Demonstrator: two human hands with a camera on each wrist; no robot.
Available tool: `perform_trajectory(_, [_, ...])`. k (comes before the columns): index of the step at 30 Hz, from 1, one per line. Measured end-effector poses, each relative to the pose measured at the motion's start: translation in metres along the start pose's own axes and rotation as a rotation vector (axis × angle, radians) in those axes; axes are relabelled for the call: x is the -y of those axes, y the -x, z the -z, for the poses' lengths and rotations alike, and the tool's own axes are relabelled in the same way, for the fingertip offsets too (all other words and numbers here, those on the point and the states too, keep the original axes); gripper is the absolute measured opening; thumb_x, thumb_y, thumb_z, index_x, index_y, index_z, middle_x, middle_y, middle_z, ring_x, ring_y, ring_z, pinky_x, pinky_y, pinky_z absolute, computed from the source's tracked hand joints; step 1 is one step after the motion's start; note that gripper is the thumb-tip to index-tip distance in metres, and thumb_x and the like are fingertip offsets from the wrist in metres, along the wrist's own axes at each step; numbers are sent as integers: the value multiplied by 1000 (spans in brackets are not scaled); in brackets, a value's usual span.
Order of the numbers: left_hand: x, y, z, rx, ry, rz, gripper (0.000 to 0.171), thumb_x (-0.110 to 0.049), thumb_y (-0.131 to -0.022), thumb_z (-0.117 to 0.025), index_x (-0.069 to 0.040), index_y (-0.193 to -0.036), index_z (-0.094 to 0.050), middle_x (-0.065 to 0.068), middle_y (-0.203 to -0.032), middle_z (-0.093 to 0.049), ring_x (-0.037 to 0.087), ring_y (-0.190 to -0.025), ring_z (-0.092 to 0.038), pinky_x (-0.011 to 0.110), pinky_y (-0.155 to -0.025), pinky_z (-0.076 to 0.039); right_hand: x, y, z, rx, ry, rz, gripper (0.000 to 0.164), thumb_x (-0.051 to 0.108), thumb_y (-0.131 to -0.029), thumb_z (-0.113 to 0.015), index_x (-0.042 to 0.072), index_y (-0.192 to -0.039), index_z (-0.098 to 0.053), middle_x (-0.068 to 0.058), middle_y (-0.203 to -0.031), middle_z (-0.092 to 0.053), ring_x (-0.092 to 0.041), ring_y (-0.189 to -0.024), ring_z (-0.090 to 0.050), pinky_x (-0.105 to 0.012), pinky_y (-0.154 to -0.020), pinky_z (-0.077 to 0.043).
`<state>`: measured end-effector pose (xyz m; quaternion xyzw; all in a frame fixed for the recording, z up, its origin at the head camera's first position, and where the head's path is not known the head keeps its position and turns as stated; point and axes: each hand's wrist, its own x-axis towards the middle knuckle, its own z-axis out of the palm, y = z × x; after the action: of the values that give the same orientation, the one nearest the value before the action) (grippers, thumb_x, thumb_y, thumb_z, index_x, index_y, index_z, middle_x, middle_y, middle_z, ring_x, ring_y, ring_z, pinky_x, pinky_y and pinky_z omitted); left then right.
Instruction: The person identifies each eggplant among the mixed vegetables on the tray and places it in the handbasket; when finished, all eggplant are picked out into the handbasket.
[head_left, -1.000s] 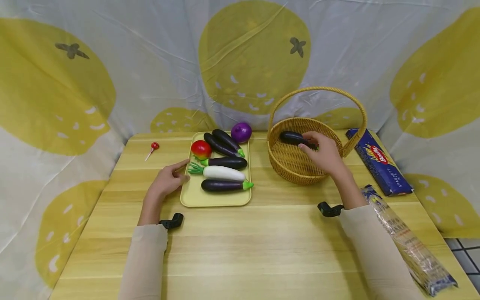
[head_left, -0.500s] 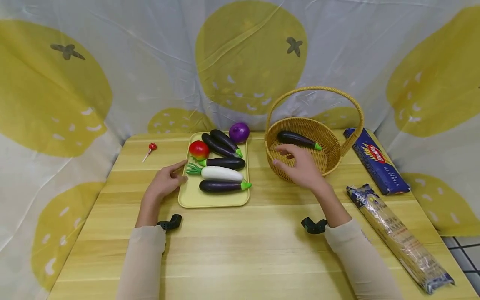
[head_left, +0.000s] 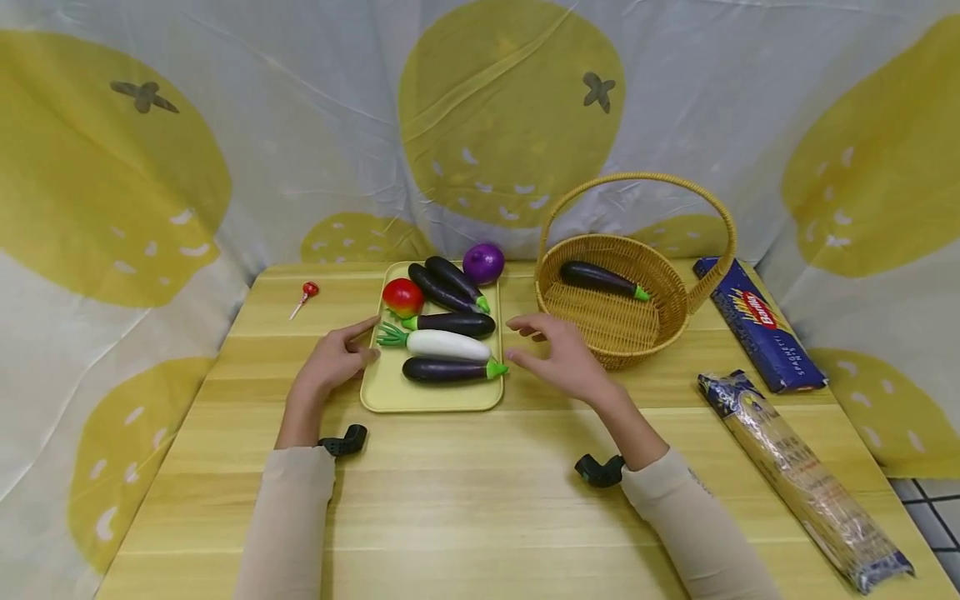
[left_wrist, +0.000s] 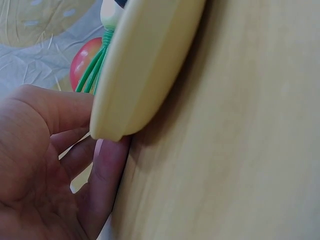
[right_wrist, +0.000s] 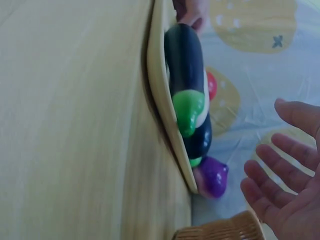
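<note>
My left hand (head_left: 330,367) holds the left rim of a yellow tray (head_left: 427,402); in the left wrist view its thumb overlaps the rim (left_wrist: 125,85) while a finger touches the outer edge. On the tray lie several eggplants, the nearest (head_left: 446,370) with its green stem over the right rim. A white radish (head_left: 448,344) and a red mango-like fruit (head_left: 402,297) share the tray. Just right of the tray, my right hand (head_left: 558,354) hangs with relaxed fingers and holds nothing. Another eggplant (head_left: 600,278) rests in a wicker basket (head_left: 611,360). A purple onion (head_left: 483,263) sits at the tray's far right corner.
The basket's tall handle (head_left: 637,177) arches above it. A blue spaghetti pack (head_left: 761,325) and a clear noodle pack (head_left: 806,479) lie on the right side of the wooden table (head_left: 480,500). At the far left lies a red lollipop (head_left: 309,290). Patterned cloth (head_left: 345,108) hangs behind.
My right hand has let go of the eggplant in the basket, come out, and moved left to beside the tray. The left hand has stayed at the tray's rim.
</note>
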<state>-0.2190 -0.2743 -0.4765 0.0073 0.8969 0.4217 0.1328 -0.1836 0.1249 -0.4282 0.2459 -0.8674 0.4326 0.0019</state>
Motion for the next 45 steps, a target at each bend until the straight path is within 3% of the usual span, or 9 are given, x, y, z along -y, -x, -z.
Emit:
perform_trajectory(9, [-2, -1, 0, 2, -13, 4, 67, -20, -97, -66, -27, -159, -41, 19, -107, -65, 23, -87, -61, 28, -70, -58, 5, 0, -19, 51, -39, -5, 46, 28, -95, -75, 6, -135, -65, -13, -133, -66, -33, -120, -63, -49, -104, -52])
perform_trajectory(17, [-2, -2, 0, -9, -31, -8, 66, -21, -98, -65, -28, -159, -42, 16, -97, -64, 21, -80, -59, 29, -69, -57, 7, -5, -31, 82, -42, 59, 49, 28, -93, -78, 2, -133, -66, -15, -125, -68, -35, -112, -64, -49, -98, -55])
perform_trajectory(25, [-5, -1, 0, -9, -29, 2, 66, -21, -97, -66, -28, -159, -43, 16, -98, -62, 22, -80, -58, 28, -68, -57, 8, -10, -46, 120, -32, 63, 50, 30, -93, -78, 4, -134, -66, -14, -125, -67, -31, -112, -63, -46, -99, -54])
perform_trajectory(37, [-2, -2, 0, -5, -4, -3, 66, -19, -98, -66, -29, -159, -43, 18, -104, -66, 21, -85, -61, 28, -69, -58, 8, -15, -63, 140, 130, 12, 44, 29, -95, -75, 11, -134, -68, -9, -128, -63, -28, -124, -57, -46, -111, -45])
perform_trajectory(45, [-2, -2, 0, -8, -20, -9, 66, -20, -98, -66, -29, -159, -43, 18, -102, -66, 23, -84, -60, 29, -70, -58, 9, -17, -69, 154, 201, 17, 40, 23, -96, -74, 10, -133, -69, -8, -122, -62, -25, -118, -57, -43, -108, -47])
